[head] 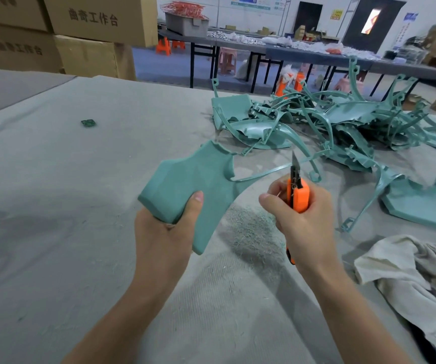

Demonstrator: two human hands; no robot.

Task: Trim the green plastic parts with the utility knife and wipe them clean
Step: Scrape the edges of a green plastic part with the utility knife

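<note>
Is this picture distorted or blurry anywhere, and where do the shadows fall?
Head view: the wide lens bows the table; the left hand, right hand, green part and utility knife are sharp; the far benches look soft; a soft shadow lies left of the hands.

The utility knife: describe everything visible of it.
The utility knife has an orange plastic body with a black slider track and a narrow metal blade extended from its top. It stands roughly upright, blade pointing up and away, above the cloth-covered table. The right hand is curled round its body; the orange butt end shows below the hand. A thin green strip passes behind the blade; whether they touch cannot be told.
</note>
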